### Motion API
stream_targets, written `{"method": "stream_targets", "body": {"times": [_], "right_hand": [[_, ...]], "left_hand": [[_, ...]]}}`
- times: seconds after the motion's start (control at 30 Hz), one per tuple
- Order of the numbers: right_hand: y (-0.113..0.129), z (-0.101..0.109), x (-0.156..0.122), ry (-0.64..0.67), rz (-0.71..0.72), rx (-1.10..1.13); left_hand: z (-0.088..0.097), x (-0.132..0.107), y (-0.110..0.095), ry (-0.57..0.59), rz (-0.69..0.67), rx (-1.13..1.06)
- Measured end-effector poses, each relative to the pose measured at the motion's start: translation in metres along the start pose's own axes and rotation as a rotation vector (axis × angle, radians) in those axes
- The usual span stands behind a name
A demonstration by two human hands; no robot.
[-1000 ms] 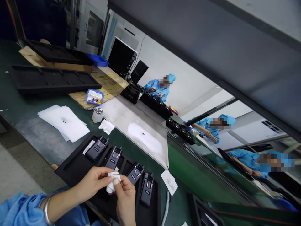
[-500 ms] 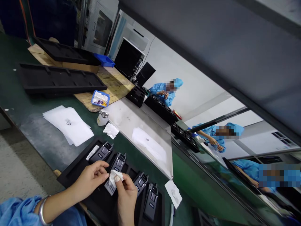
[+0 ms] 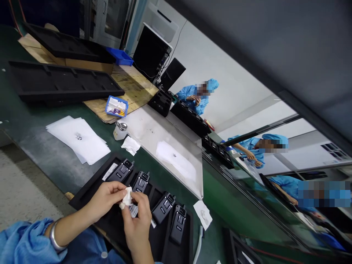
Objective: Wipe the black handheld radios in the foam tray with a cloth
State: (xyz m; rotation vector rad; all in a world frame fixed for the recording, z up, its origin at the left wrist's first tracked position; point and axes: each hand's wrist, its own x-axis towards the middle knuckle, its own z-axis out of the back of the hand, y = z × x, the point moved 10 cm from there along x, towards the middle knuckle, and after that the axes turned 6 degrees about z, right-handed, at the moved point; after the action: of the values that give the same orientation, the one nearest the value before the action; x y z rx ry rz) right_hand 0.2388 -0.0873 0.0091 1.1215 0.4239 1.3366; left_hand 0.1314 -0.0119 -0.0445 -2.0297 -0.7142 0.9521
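Note:
Between the fingers of both my hands is a crumpled white tissue (image 3: pixel 127 198). My left hand (image 3: pixel 106 201) pinches it from the left, and my right hand (image 3: pixel 139 220) grips it from the right. Just beneath lies a black foam tray (image 3: pixel 85 190) with several black handheld devices resembling two-way radios. One handheld radio (image 3: pixel 141 182) is partly covered by my right hand, with a white label showing below the fingers. To its left is another radio (image 3: pixel 120 172); two more, including the rightmost radio (image 3: pixel 178 224), lie to the right.
White paper sheets (image 3: pixel 79 139) lie at the left. A pump bottle (image 3: pixel 120 132) stands beside a flat tissue (image 3: pixel 131 145). Beyond are a small blue box (image 3: pixel 117 107) and long black trays (image 3: pixel 66 80). Co-workers in blue sit across the conveyor line (image 3: pixel 233 220).
My right hand has moved left and lifted the tissue off the radio. My left hand has come up to it and now pinches it too. The view has shifted slightly.

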Motion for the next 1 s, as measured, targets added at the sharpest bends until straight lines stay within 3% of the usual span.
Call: {"method": "stream_targets", "body": {"times": [0.2, 0.33, 0.5, 0.6, 0.77, 0.9, 1.0], "right_hand": [[-0.012, 0.007, -0.001, -0.072, -0.142, 0.17], [-0.039, 0.014, -0.002, -0.153, -0.425, 0.586], [-0.051, -0.002, -0.016, -0.12, -0.722, 0.998], [-0.052, -0.001, -0.021, -0.167, -0.733, 1.055], [-0.047, -0.003, -0.023, -0.114, -0.698, 1.078], [-0.04, 0.011, -0.023, -0.205, -0.664, 1.074], [-0.027, 0.024, -0.019, -0.25, -0.568, 1.028]], "left_hand": [[-0.006, -0.004, -0.008, 0.053, 0.011, 0.105], [-0.014, -0.007, -0.006, 0.134, 0.099, 0.136], [-0.023, -0.008, 0.003, 0.22, 0.194, 0.115], [-0.026, -0.007, 0.007, 0.225, 0.21, 0.065], [-0.039, -0.014, 0.002, 0.322, 0.184, 0.089], [-0.04, -0.021, -0.003, 0.392, 0.156, 0.189], [-0.031, -0.015, -0.005, 0.371, 0.105, 0.284]]}}
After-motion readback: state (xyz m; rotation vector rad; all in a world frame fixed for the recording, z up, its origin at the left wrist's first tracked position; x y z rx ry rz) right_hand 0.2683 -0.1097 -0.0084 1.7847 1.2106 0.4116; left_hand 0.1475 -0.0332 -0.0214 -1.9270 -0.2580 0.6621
